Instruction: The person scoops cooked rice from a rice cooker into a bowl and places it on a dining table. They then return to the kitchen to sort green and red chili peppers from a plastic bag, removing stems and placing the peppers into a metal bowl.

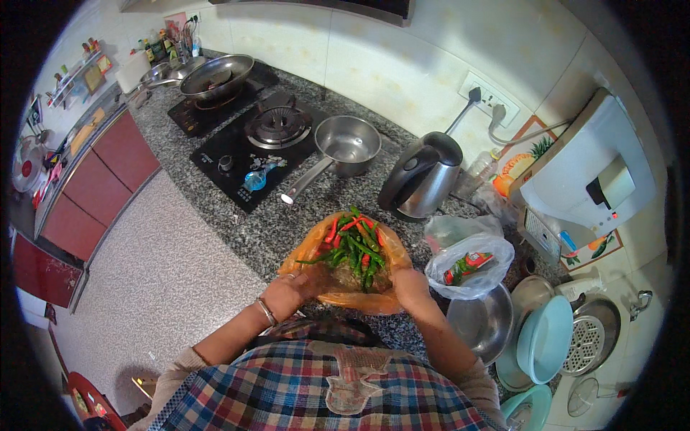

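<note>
An orange plastic bag point(396, 253) lies spread wide on the granite counter in front of me, with red and green chili peppers point(358, 248) heaped inside. My left hand point(285, 292) grips the bag's left edge; a bangle is on that wrist. On the opposite edge, my right hand point(412, 288) has the plastic between its fingers. Beyond the bag sits a steel saucepan point(349, 141), its handle pointing towards the lower left. Right of the bag, a clear plastic bag point(498, 252) holds a red and green packet point(468, 268).
A gas hob point(215, 175) is set into the counter at the left, with a wok point(217, 78) farther back. An electric kettle point(426, 175) stands near the wall. Steel bowls point(482, 323) and a light blue basin point(544, 339) crowd the right side, below a white wall-mounted appliance point(587, 172).
</note>
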The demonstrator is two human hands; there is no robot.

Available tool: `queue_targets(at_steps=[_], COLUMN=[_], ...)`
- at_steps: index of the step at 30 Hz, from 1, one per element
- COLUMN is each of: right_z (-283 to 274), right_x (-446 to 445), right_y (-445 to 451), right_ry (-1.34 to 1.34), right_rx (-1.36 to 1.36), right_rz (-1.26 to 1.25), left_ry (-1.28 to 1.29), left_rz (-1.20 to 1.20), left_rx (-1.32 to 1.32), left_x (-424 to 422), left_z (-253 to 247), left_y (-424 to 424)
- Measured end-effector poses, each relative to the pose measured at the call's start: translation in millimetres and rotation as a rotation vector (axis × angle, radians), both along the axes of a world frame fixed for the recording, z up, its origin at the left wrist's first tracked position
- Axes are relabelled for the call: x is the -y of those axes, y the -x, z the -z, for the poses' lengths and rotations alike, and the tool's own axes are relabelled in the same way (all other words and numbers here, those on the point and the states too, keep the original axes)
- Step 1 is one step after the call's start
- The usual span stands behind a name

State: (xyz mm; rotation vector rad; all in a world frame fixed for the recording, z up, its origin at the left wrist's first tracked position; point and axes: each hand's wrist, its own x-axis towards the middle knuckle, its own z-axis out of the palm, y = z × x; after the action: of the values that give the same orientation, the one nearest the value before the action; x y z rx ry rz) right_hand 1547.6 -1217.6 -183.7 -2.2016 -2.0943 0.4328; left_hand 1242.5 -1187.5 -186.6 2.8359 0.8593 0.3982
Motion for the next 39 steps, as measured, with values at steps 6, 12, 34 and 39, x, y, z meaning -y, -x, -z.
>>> queue_targets(at_steps=[6, 12, 34, 39], right_z=[5.2, 28.4, 12.3, 13.6], right_x=[-7.9, -5.3, 24.4, 31.9], right_y=[13.5, 9.6, 8.6, 11.1], right_ry=[-0.084, 0.006, -0.125, -0.085], right_rx=[-0.098, -0.521, -0.565, -0.619], right_rz=[-0.001, 0.141, -0.150, -0.086], left_ry=[-0.168, -0.174, 0.054, 0.059], left_rz=[-0.266, -0.349, -0.234, -0.223], left_rx=[0.153, 0.045, 0.251, 0.257], left_x=[-8.3, -15.3, -8.8, -6.3], left_z=[-25.5, -13.4, 9.5, 0.5], left_y=[-14.1, -11.5, -13.7, -19.0])
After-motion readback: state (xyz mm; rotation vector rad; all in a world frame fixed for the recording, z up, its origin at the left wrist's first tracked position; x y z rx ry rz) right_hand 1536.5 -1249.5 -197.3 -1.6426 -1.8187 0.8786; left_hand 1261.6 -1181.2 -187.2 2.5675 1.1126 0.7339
